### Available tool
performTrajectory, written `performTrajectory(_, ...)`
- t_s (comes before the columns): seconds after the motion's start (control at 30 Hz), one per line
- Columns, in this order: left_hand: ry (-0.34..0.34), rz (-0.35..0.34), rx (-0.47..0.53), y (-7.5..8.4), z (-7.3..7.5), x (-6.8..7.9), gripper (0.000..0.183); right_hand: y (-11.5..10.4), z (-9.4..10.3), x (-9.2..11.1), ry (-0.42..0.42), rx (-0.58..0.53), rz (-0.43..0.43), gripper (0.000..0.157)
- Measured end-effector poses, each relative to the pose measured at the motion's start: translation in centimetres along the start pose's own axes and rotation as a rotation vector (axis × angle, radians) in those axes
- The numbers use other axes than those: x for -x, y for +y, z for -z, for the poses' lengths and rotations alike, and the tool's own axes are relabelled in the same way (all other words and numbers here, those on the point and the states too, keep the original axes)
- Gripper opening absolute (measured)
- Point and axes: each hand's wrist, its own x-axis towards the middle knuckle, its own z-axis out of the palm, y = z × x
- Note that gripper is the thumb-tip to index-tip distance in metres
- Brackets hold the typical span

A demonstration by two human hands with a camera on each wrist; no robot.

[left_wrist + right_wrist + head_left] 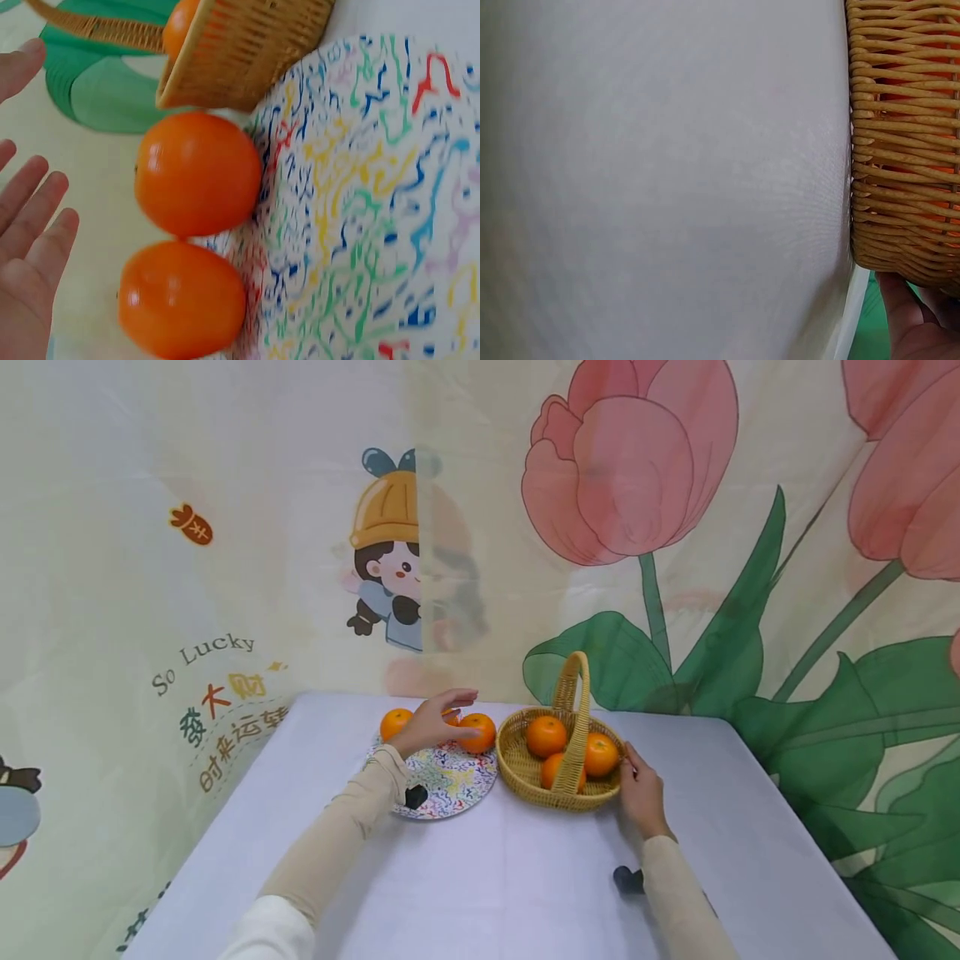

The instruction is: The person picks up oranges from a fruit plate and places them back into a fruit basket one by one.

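On a round plate (450, 785) with a multicoloured squiggle pattern lie several oranges, among them a left one (395, 724) and a right one (477, 734). My left hand (426, 727) hovers over the plate's far side, fingers and thumb spread. In the left wrist view that hand (30, 262) is apart from two oranges (196, 174) and holds nothing. Beside the plate stands a wicker basket (517, 783) with a tall handle and three oranges (546, 737) inside. My right hand (642, 795) grips the basket's right end, thumb and fingers at its rim.
A white cloth covers the table (465, 893). Behind it hangs a printed curtain (480, 527) with tulips and a cartoon figure. Black devices are worn at the left wrist (415, 796) and right wrist (628, 881). Basket and plate stand close together.
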Motion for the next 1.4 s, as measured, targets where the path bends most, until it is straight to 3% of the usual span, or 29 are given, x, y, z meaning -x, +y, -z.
performTrajectory(0.17,0.087,-0.008,-0.099,-1.9,2.7,0.9,0.072,-0.1,0.1,0.2,-0.005,0.014,-0.019,0.048)
performTrajectory(0.33,0.185,0.102,-0.228,-3.8,4.8,2.0,0.077,-0.1,-0.1,0.1,-0.003,0.014,-0.037,0.048)
performTrajectory(0.47,0.229,0.174,-0.268,-5.3,5.8,3.0,0.081,-0.2,-0.1,0.0,-0.013,0.008,-0.053,0.048)
performTrajectory(0.63,0.256,0.192,-0.241,-7.0,6.2,3.7,0.085,-0.4,-0.2,0.1,-0.007,0.010,-0.062,0.048)
performTrajectory(0.83,0.287,0.280,-0.194,-8.8,6.4,4.4,0.086,-0.6,-0.2,0.2,-0.019,0.006,-0.087,0.049)
performTrajectory(1.13,0.265,0.393,-0.164,-11.5,6.4,5.2,0.092,-0.4,-0.4,0.2,-0.023,0.010,-0.100,0.049)
performTrajectory(1.4,0.297,0.382,-0.123,-12.2,6.1,5.4,0.088,-0.2,-0.4,0.0,-0.022,0.006,-0.098,0.049)
